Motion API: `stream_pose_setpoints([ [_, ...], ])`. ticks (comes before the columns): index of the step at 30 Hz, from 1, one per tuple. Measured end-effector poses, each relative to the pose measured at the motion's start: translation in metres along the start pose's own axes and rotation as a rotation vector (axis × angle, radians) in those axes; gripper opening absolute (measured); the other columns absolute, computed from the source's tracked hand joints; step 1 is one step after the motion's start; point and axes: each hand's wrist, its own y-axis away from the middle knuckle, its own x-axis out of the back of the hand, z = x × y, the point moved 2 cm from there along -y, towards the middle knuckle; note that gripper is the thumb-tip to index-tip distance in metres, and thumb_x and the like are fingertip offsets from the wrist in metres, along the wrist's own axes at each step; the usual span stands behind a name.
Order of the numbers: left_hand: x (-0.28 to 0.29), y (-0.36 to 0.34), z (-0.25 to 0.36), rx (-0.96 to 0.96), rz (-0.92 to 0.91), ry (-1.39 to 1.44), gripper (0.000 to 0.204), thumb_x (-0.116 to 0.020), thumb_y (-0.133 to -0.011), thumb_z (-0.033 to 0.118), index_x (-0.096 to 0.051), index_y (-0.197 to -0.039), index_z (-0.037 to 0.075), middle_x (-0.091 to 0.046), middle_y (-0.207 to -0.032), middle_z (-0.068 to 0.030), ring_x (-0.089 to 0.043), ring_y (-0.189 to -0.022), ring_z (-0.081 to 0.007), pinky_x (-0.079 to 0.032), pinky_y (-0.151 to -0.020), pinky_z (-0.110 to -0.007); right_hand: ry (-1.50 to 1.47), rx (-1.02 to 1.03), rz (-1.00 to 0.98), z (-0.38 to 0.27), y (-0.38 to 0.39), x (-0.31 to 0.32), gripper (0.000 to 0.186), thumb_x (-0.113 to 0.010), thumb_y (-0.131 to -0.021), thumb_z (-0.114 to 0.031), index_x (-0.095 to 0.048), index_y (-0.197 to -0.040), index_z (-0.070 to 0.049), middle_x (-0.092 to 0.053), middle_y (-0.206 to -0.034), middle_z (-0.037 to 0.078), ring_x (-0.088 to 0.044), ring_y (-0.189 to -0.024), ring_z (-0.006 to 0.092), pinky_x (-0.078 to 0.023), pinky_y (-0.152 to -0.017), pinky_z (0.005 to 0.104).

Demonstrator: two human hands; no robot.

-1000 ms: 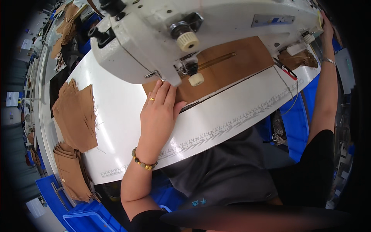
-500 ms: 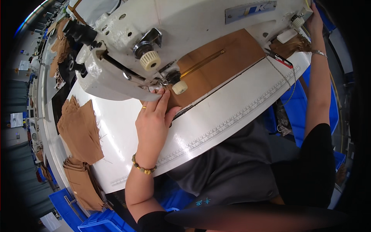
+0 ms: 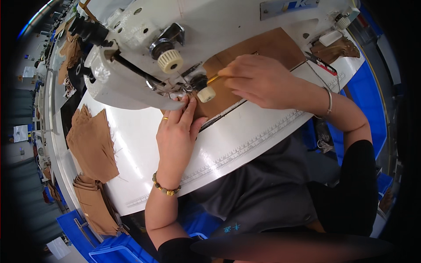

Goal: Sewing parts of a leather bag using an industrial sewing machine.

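Observation:
A white sewing machine [image 3: 123, 83] stands over a brown panel [image 3: 280, 50] with a gold zipper [image 3: 212, 79] along it. My left hand [image 3: 175, 140] lies with fingers apart on the panel at the needle area, some fingertips partly behind the machine's foot. My right hand [image 3: 263, 83] is over the panel to the right of the presser area, fingers curled together at the zipper; what they hold is hidden. Red-and-black thread snips [image 3: 328, 68] on a cord lie at the panel's right end.
Stacks of brown cut pieces [image 3: 90, 144] [image 3: 94, 204] lie along the left of the white tabletop [image 3: 144, 166]. A brown scrap pile [image 3: 337, 51] sits by the machine's right end. Blue bins [image 3: 114, 252] are below the table's edges, and other workstations line the far left.
My right hand has come from the machine's far right end down and left onto the panel at the zipper. My left hand stays at the needle area.

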Motion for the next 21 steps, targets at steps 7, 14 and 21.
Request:
stream_pose_setpoints([
  [7, -0.001, 0.0, -0.002, -0.019, -0.01, -0.054, 0.044, -0.077, -0.088, 0.03, -0.072, -0.126, 0.008, -0.069, -0.112, -0.008, -0.069, -0.092, -0.0281, -0.057, -0.08, -0.036, -0.098, -0.01, -0.185, -0.005, -0.024, -0.049, 0.028, -0.063, -0.083, -0.009, -0.072, -0.108, 0.003, -0.069, -0.12, 0.019, -0.063, -0.123, 0.0319, -0.046, -0.11, 0.0435],
  [14, -0.003, -0.002, -0.003, 0.048, -0.065, -0.038, 0.045, -0.077, -0.088, 0.03, -0.071, -0.127, 0.008, -0.069, -0.127, -0.0084, -0.066, -0.116, -0.0291, -0.055, -0.092, -0.037, 0.004, 0.032, -0.106, 0.0, -0.022, -0.056, 0.033, -0.06, -0.089, -0.009, -0.072, -0.119, -0.002, -0.069, -0.128, 0.011, -0.065, -0.117, 0.0271, -0.052, -0.101, 0.0383],
  [21, -0.004, -0.004, -0.005, 0.048, -0.053, -0.039, 0.044, -0.077, -0.088, 0.029, -0.072, -0.126, 0.008, -0.07, -0.123, -0.0099, -0.067, -0.113, -0.0294, -0.056, -0.089, -0.037, -0.022, 0.015, -0.082, 0.002, -0.026, -0.056, 0.03, -0.06, -0.088, -0.008, -0.074, -0.114, -0.002, -0.07, -0.126, 0.01, -0.066, -0.115, 0.0259, -0.054, -0.098, 0.0372],
])
